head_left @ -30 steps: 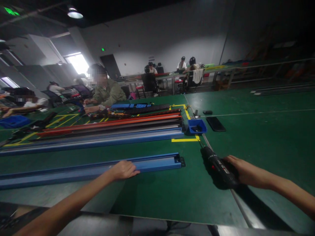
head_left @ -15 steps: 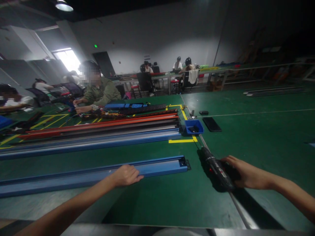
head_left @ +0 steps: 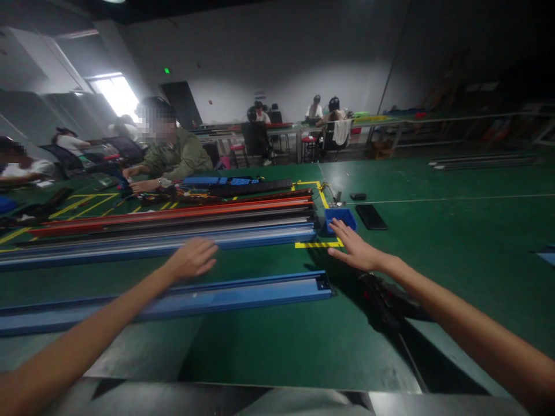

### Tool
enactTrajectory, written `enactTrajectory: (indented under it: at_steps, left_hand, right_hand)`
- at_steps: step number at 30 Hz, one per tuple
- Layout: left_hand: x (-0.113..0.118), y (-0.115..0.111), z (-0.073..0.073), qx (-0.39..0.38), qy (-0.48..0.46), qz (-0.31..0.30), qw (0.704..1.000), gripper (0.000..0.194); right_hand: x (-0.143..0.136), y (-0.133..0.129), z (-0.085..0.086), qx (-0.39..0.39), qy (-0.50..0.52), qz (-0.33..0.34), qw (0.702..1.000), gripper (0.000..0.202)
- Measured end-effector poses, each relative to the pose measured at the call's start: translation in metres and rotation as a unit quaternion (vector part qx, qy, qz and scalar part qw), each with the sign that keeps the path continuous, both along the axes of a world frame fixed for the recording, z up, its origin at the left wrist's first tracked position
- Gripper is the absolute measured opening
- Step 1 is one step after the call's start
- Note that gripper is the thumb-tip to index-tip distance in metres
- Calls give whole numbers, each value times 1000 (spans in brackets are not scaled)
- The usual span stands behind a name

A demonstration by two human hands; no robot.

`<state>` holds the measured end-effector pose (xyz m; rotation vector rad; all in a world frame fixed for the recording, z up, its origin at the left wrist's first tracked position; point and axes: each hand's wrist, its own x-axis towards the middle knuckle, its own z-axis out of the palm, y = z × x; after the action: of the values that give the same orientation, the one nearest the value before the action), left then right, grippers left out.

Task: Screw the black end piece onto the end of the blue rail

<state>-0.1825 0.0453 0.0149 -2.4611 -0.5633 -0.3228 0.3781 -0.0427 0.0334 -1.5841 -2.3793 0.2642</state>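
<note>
My left hand (head_left: 193, 258) is in the air between the near blue channel rail (head_left: 260, 296) and the bundled rails behind it. Its fingers are loosely bent and apart, slightly blurred, with nothing visible in them. My right hand (head_left: 353, 247) reaches to the front of the small blue bin (head_left: 350, 219), fingers stretched and spread. Fingertips overlap the bin's front; contact is unclear. Below that wrist lies a black power screwdriver (head_left: 381, 303), partly covered by the forearm. The near rail has a dark end piece (head_left: 325, 284) at its right end.
Blue rails (head_left: 269, 235), a black rail and an orange rail (head_left: 260, 207) lie side by side beyond. A black flat slab like a phone (head_left: 372, 217) rests right of the bin. Yellow tape (head_left: 318, 245) marks the green table (head_left: 468, 242). Across it, a person (head_left: 182, 153) handles wires.
My left hand has let go of the near rail and moved up and left. My right hand has left the screwdriver and moved forward and left to the blue bin.
</note>
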Motion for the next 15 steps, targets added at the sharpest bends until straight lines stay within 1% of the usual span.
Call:
enactTrajectory:
  at_steps: [2,3,5,6,7,10,12,15]
  left_hand:
    - [-43,23,-1,-50,18,138,989,47]
    - [-62,30,-3,-90,41,189,977,52]
    - [-95,34,-8,-172,84,254,948,56]
    - [-108,33,-11,-200,86,280,935,58]
    - [-118,31,-13,-208,88,293,929,59]
    - [-133,20,-20,-229,82,316,917,62]
    - [-136,15,-24,-240,76,330,910,64]
    - [-137,11,-29,-256,67,345,901,64]
  right_hand:
    - [-22,26,-11,27,-31,23,999,95]
    - [-32,37,-16,38,-43,38,998,94]
    - [-49,53,-25,41,-56,60,996,95]
    - [-57,59,-30,29,-60,65,996,96]
    - [-63,64,-34,19,-62,70,995,98]
    - [-74,70,-44,-7,-65,77,995,101]
    - [-77,72,-48,-22,-64,77,995,102]
    - [-76,73,-48,-43,-64,75,994,101]
